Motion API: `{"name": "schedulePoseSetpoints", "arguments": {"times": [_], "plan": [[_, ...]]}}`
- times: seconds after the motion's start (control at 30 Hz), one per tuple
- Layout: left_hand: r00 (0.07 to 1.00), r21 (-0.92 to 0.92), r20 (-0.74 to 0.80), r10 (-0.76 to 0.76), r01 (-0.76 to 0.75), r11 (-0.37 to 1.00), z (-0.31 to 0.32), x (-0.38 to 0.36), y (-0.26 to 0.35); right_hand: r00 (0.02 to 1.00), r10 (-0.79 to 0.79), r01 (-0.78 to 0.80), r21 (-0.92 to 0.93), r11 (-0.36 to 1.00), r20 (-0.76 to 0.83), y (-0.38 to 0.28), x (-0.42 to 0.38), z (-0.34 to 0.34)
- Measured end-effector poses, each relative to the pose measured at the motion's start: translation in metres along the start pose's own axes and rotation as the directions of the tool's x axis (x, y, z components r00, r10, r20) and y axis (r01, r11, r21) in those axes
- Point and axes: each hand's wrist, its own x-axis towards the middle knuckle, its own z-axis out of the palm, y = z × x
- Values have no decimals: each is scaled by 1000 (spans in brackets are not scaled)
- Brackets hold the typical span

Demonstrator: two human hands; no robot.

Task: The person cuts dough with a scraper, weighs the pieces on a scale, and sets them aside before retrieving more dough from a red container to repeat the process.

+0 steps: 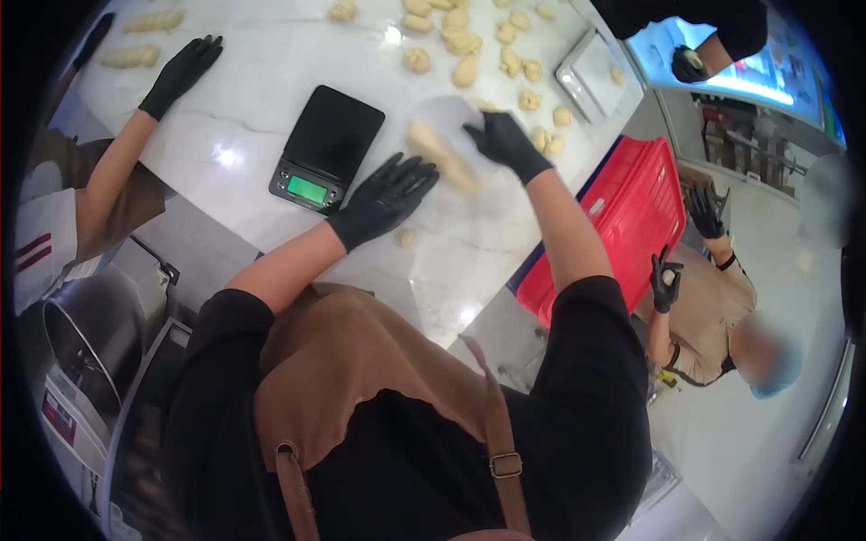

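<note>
My left hand (385, 200), in a black glove, rests over the marble table (225, 117) with its fingers stretched out and nothing in it. Just right of its fingertips lies a long piece of dough (442, 160), blurred by motion. Beyond the dough my right hand (505, 142), also gloved in black, is bent over something pale and blurred; its fingertips are smeared, so what they hold is unclear. A black scale (334, 135) with a lit green display stands left of my left hand. A small dough bit (406, 237) lies nearer to me.
Several dough pieces (462, 41) are spread at the table's far side, beside a white scale (591, 77). Red crates (622, 216) stand at the right edge. A co-worker's gloved hand (185, 77) is at the left; a person (704, 307) is at the right.
</note>
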Motion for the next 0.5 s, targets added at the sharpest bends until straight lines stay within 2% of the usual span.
{"name": "schedulePoseSetpoints", "arguments": {"times": [0.03,0.07,0.1,0.13,0.2,0.23,0.3,0.33,0.37,0.43,0.5], "plan": [[999,78,7,33,-34,996,8,7,-1,999,-16,13,93,996,29,0,3,13],[998,149,21,58,-60,987,17,8,1,995,-50,55,-60,997,85,-16,-5,22],[998,-64,67,-4,9,998,2,-12,89,986,-135,133,24,991,94,-28,-107,33],[999,-172,47,-26,34,985,15,3,127,986,29,-34,26,999,162,-25,-145,1],[999,-205,16,-30,32,978,25,6,130,968,215,-225,72,972,130,-41,-171,-33],[995,-312,88,-53,78,947,18,7,126,954,290,-296,80,952,82,-47,-190,-51],[974,-301,191,-122,176,937,8,14,126,927,375,-374,37,927,-12,-38,-232,-86],[952,-302,280,-123,208,930,1,17,127,890,456,-447,184,876,-8,-38,-255,-96],[922,-296,369,-116,235,926,-6,23,126,877,481,-473,171,864,-2,-48,-274,-104],[830,-316,543,-124,339,886,-17,43,127,789,614,-614,-18,789,-16,-38,-306,-93],[694,-330,706,-140,497,802,-26,67,122,770,627,-638,-143,756,-117,-11,-330,-52]]}}
